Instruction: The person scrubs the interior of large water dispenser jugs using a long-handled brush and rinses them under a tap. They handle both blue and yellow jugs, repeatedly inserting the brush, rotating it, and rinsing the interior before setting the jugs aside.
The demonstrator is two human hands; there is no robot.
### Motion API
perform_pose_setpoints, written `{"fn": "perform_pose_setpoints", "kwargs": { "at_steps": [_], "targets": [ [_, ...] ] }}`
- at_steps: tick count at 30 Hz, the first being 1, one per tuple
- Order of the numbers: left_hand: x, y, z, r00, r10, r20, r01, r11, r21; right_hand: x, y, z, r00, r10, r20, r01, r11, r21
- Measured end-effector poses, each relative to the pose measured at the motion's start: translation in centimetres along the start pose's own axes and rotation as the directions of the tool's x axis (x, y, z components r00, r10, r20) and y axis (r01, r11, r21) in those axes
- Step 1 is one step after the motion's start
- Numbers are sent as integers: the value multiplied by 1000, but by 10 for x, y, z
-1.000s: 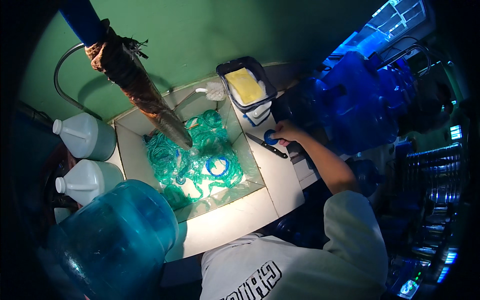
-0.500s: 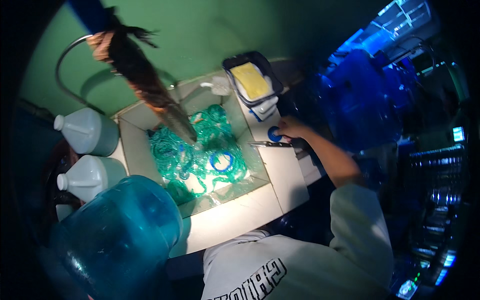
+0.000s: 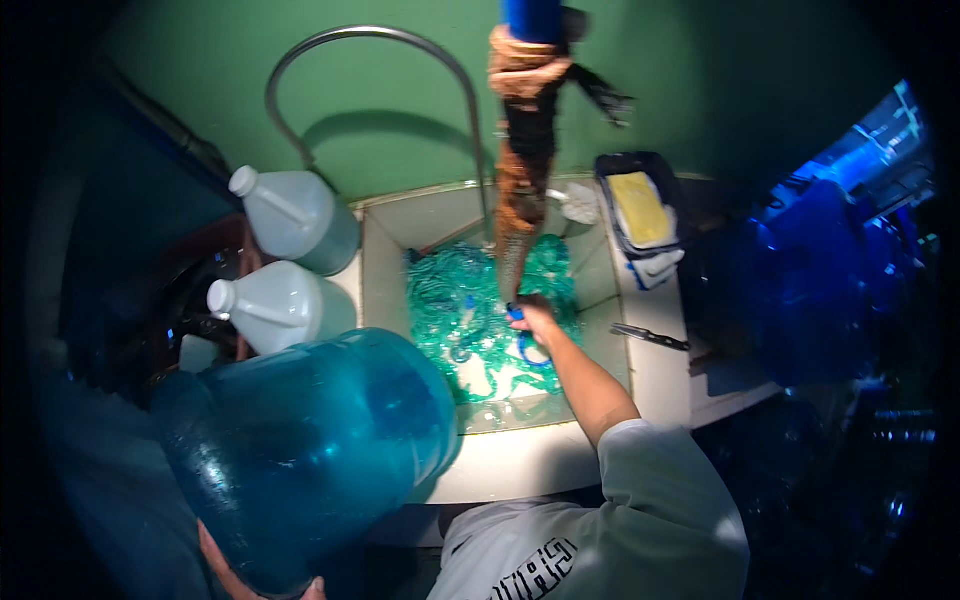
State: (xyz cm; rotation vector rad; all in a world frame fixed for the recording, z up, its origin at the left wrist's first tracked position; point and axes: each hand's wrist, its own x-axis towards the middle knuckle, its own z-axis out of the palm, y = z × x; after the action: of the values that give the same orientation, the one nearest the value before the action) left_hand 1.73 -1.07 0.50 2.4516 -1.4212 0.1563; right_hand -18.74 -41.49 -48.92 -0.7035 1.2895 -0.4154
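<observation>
The right hand point(image 3: 537, 316), near the middle of the frame, has its fingers closed on a small blue plastic piece point(image 3: 516, 315), whose outline is mostly covered and slightly blurred. The left hand point(image 3: 228, 570), at the lower left, touches the bottom edge of a large translucent blue plastic bottle point(image 3: 300, 450), barrel-shaped, glossy and lying tilted; most of this hand is hidden or cut off, so I cannot tell how firmly it grasps.

Below the right hand, a pale tiled basin point(image 3: 384, 285) holds tangled, shiny green plastic strips point(image 3: 450, 290). A thin blue ring point(image 3: 533, 350) among them is partly covered by the forearm. Just above the hand ends a blue pipe wrapped in ragged brown and black material point(image 3: 525, 170), its upper end out of frame.

Right of centre, a knife with a black handle point(image 3: 650, 337) lies on the white surface point(image 3: 658, 385). Above it sits a dark rectangular tray point(image 3: 630, 160) with a yellow sponge-like block point(image 3: 641, 208). At the left, two whitish, cloudy plastic jugs point(image 3: 305, 225) lean on their sides; dark, indistinct shapes fill the far right.
</observation>
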Motion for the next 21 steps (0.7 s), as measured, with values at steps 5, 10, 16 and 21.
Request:
{"fn": "perform_pose_setpoints", "kwargs": {
  "at_steps": [5,10,16,21],
  "targets": [
    [-1,-8,0,998,-64,14,65,997,-34,12,25,17,884,3,467,467,-46,-883],
    [0,-17,-1,1000,10,-10,-11,996,-84,-22,44,38,943,-214,255,323,771,-549],
    [-3,-24,4,996,-82,23,85,967,-241,-6,19,37,927,-359,-108,310,895,-320],
    [-9,-31,10,989,-146,23,144,917,-373,20,-5,12,806,-585,88,402,433,-807]
  ]
}}
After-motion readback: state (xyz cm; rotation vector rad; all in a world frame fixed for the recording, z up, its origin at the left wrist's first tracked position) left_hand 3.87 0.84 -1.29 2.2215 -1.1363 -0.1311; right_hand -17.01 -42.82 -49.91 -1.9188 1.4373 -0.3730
